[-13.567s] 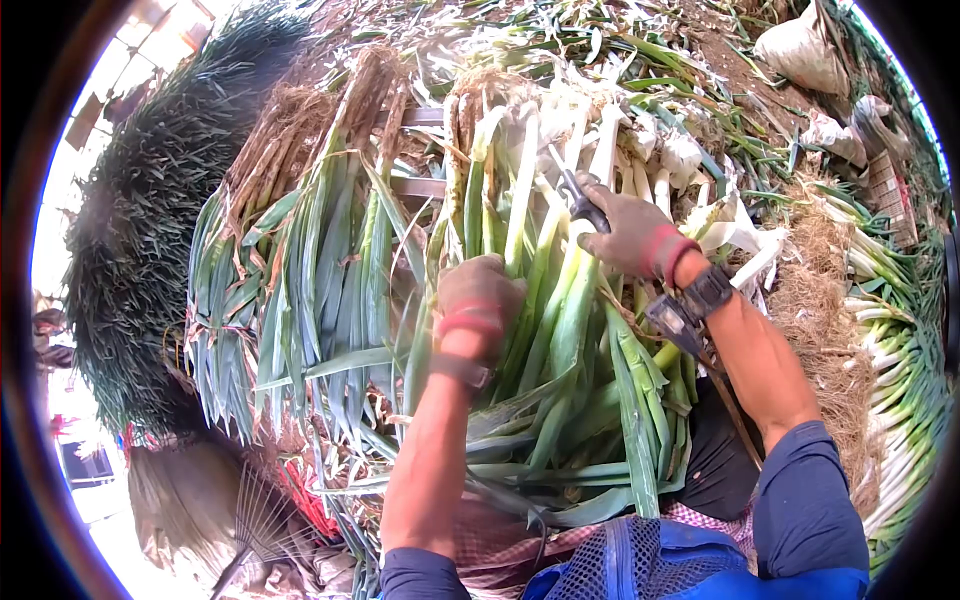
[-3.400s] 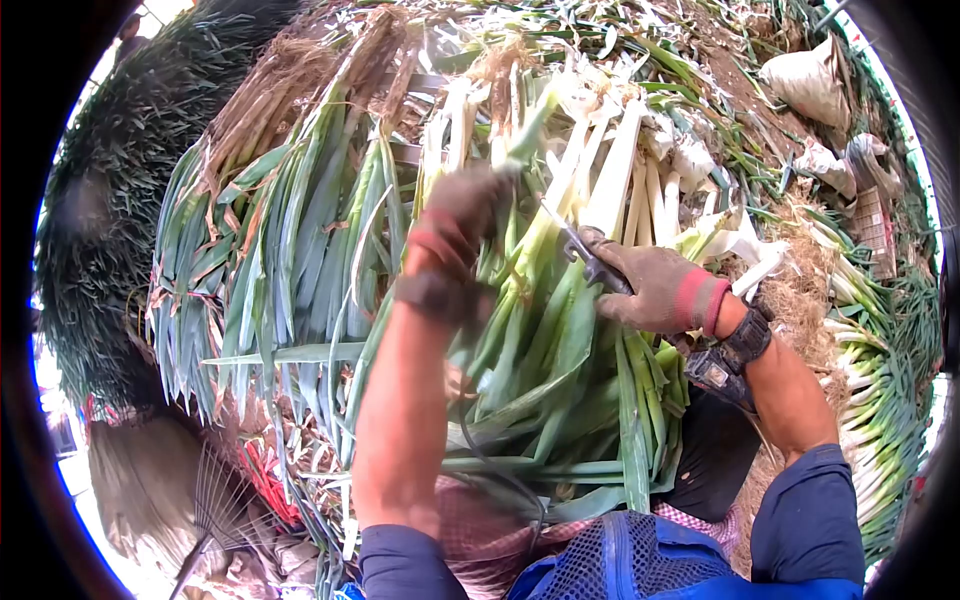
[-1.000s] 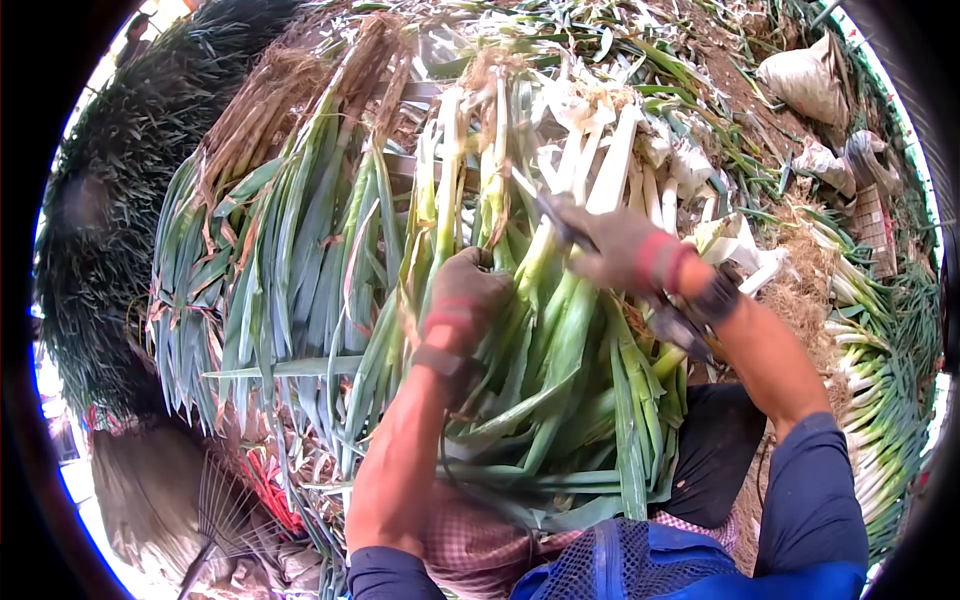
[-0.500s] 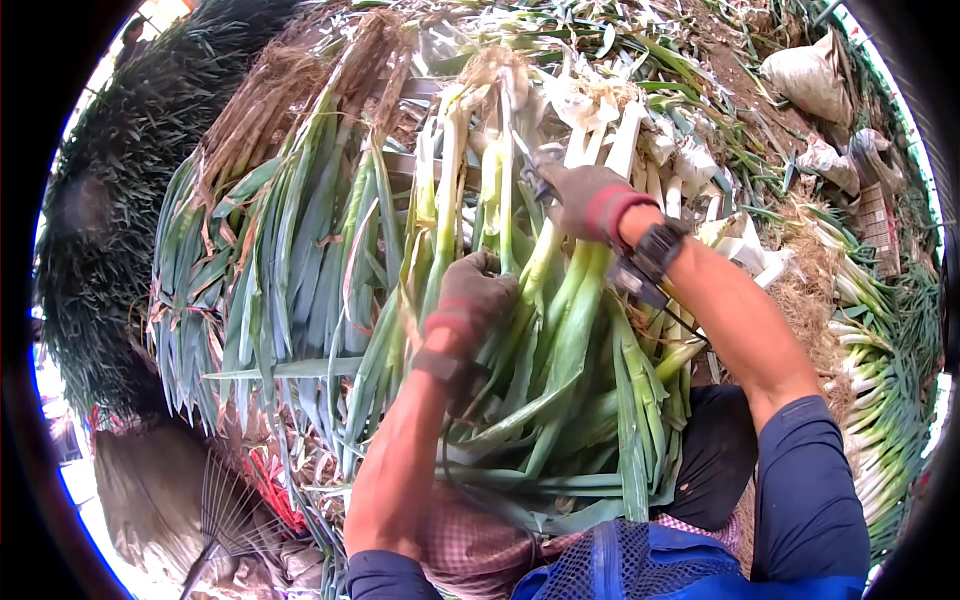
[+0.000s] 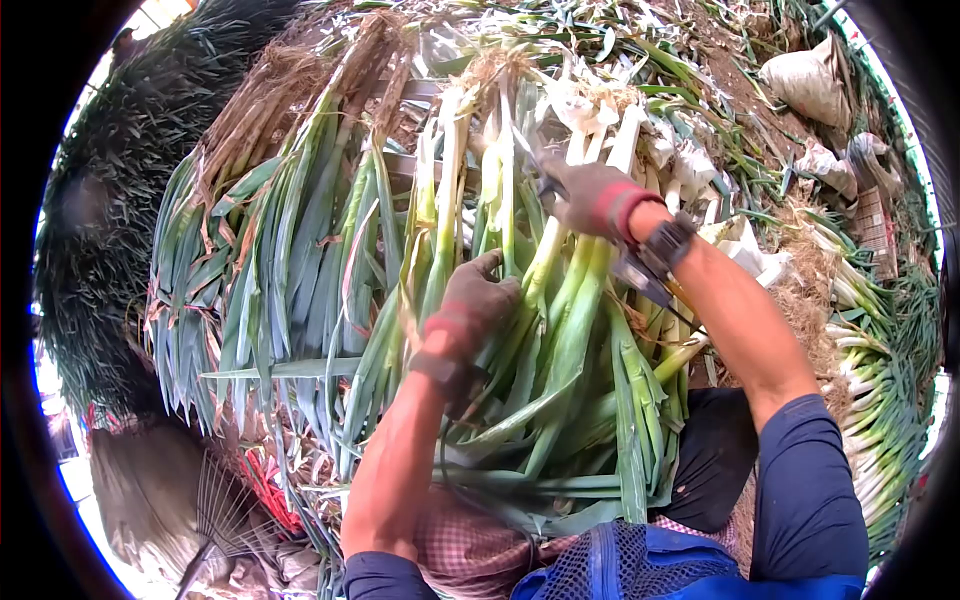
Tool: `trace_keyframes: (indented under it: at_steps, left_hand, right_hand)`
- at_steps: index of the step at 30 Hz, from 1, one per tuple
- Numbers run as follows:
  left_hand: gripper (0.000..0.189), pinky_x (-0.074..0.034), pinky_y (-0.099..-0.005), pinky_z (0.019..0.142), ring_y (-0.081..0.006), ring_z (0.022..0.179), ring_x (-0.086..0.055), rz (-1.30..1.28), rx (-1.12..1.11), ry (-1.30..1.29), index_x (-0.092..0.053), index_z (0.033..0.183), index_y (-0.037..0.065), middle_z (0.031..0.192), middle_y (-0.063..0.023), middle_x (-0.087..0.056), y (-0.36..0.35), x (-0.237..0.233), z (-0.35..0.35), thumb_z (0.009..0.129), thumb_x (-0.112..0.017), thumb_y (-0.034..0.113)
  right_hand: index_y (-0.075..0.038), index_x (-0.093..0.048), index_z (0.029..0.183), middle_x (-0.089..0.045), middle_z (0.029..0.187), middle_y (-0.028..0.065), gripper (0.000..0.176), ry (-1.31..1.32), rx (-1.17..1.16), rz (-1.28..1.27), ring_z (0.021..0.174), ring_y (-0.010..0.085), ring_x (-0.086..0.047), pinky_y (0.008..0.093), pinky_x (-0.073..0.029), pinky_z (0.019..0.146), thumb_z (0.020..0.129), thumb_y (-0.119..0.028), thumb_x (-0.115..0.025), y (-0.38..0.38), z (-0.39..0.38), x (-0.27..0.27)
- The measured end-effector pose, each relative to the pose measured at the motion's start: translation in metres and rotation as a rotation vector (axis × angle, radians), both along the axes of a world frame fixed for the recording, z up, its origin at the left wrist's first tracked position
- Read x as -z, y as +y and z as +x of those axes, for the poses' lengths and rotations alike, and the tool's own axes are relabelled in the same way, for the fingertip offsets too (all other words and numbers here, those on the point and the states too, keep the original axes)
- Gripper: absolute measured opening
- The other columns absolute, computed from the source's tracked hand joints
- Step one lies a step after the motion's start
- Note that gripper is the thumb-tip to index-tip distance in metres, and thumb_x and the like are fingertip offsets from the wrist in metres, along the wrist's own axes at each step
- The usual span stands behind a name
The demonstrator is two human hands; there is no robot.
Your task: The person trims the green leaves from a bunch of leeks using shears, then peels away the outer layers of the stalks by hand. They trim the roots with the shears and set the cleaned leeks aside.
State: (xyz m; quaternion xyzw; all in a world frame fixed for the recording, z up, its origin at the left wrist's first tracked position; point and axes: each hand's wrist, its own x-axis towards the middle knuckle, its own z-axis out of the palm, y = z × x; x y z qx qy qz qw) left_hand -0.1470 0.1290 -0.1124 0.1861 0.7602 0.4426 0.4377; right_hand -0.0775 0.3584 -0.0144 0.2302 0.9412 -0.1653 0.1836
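Long leeks lie side by side before me, white stems and roots pointing away, green leaves toward my lap. My left hand, in a brown glove with a red cuff, is around the lower part of a slim leek. Its forefinger is raised and apart from the thumb; the other fingers are partly hidden. My right hand, gloved alike, is closed around a dark air blow gun. The thin nozzle points up-left at the stem, close to it. A blur covers the nozzle's end.
More leeks with brown roots hang over a metal bar at left. Darker green stalks are piled beyond. Cleaned leeks lie in a row at right. A pale sack stands back right; a wire rake lies lower left.
My left forefinger has lifted and straightened away from the thumb. My right hand has moved slightly to the right and down with the air blow gun. The leeks lie almost as before.
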Motion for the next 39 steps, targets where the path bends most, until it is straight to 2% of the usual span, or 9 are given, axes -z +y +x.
trace_keyframes:
  at_steps: [5,7,12,21,24,26,31,35,39]
  left_hand:
    - [0.059,-0.056,-0.0276,0.089,-0.0118,0.099,-0.068,0.015,0.001,0.006,-0.061,0.148,-0.008,0.116,-0.0103,-0.078,-0.002,-0.011,0.014,0.096,-0.076,0.016]
    - [0.049,-0.055,-0.0279,0.089,-0.0104,0.099,-0.066,0.114,0.041,-0.177,-0.067,0.143,-0.004,0.112,-0.0066,-0.077,-0.003,0.001,0.021,0.099,-0.074,0.017]
    - [0.038,-0.054,-0.0293,0.091,-0.0107,0.099,-0.065,0.220,0.133,-0.039,-0.072,0.136,0.000,0.109,-0.0060,-0.078,-0.002,-0.010,0.045,0.103,-0.070,0.019]
    - [0.053,-0.053,-0.0304,0.097,-0.0111,0.104,-0.066,0.156,0.074,0.079,-0.061,0.145,-0.013,0.116,-0.0144,-0.079,-0.008,0.011,0.040,0.103,-0.069,0.020]
    - [0.052,-0.053,-0.0308,0.100,-0.0140,0.108,-0.069,0.132,0.027,-0.025,-0.062,0.143,-0.012,0.118,-0.0173,-0.079,-0.014,-0.002,0.034,0.102,-0.069,0.020]
    - [0.056,-0.054,-0.0362,0.106,-0.0300,0.120,-0.075,0.091,0.098,-0.089,-0.064,0.145,-0.004,0.127,-0.0275,-0.076,-0.012,-0.004,0.029,0.099,-0.067,0.029]
    - [0.050,-0.056,-0.0416,0.102,-0.0360,0.113,-0.075,0.037,0.008,0.198,-0.072,0.136,0.001,0.125,-0.0251,-0.076,-0.009,0.026,0.031,0.097,-0.067,0.032]
    - [0.045,-0.056,-0.0422,0.102,-0.0376,0.116,-0.072,-0.162,0.146,0.519,-0.075,0.130,0.002,0.128,-0.0207,-0.074,-0.007,-0.011,0.022,0.096,-0.073,0.031]
    - [0.045,-0.057,-0.0485,0.100,-0.0404,0.111,-0.072,-0.106,0.097,0.582,-0.074,0.126,0.001,0.139,-0.0206,-0.066,0.000,-0.004,0.016,0.097,-0.067,0.035]
  right_hand:
    - [-0.012,-0.036,0.167,-0.076,0.103,0.0246,0.077,-0.054,-0.041,-0.189,0.094,0.0429,-0.075,0.0503,-0.059,0.088,0.098,-0.027,-0.066,-0.046,0.073,-0.037]
    - [-0.015,-0.030,0.171,-0.075,0.113,0.0277,0.078,-0.165,-0.149,-0.315,0.102,0.0434,-0.074,0.0521,-0.058,0.095,0.101,-0.026,-0.062,-0.070,0.096,-0.060]
    - [-0.009,-0.031,0.169,-0.075,0.112,0.0287,0.081,-0.005,-0.149,-0.229,0.107,0.0468,-0.073,0.0529,-0.057,0.097,0.098,-0.025,-0.067,-0.065,0.090,-0.047]
    - [-0.010,-0.031,0.169,-0.074,0.116,0.0292,0.083,-0.112,-0.168,-0.096,0.106,0.0478,-0.072,0.0534,-0.057,0.098,0.097,-0.031,-0.067,-0.060,0.056,-0.029]
    - [-0.011,-0.031,0.169,-0.075,0.117,0.0283,0.081,-0.197,-0.234,-0.150,0.106,0.0479,-0.073,0.0524,-0.057,0.099,0.099,-0.031,-0.065,-0.075,0.062,-0.044]
    - [-0.012,-0.028,0.170,-0.076,0.115,0.0275,0.080,-0.277,-0.250,-0.156,0.106,0.0470,-0.073,0.0518,-0.057,0.099,0.100,-0.031,-0.062,-0.078,0.057,-0.049]
    - [-0.009,-0.032,0.169,-0.076,0.116,0.0252,0.077,-0.159,-0.086,-0.009,0.105,0.0420,-0.075,0.0507,-0.058,0.097,0.098,-0.022,-0.061,-0.041,0.002,-0.022]
    - [-0.006,-0.040,0.165,-0.074,0.125,0.0282,0.074,-0.015,-0.075,0.134,0.115,0.0441,-0.072,0.0493,-0.056,0.103,0.095,-0.018,-0.062,-0.014,-0.038,0.010]
    - [-0.004,-0.042,0.163,-0.073,0.125,0.0294,0.075,0.046,0.040,0.143,0.117,0.0449,-0.071,0.0495,-0.056,0.103,0.093,-0.017,-0.064,0.007,-0.068,0.029]
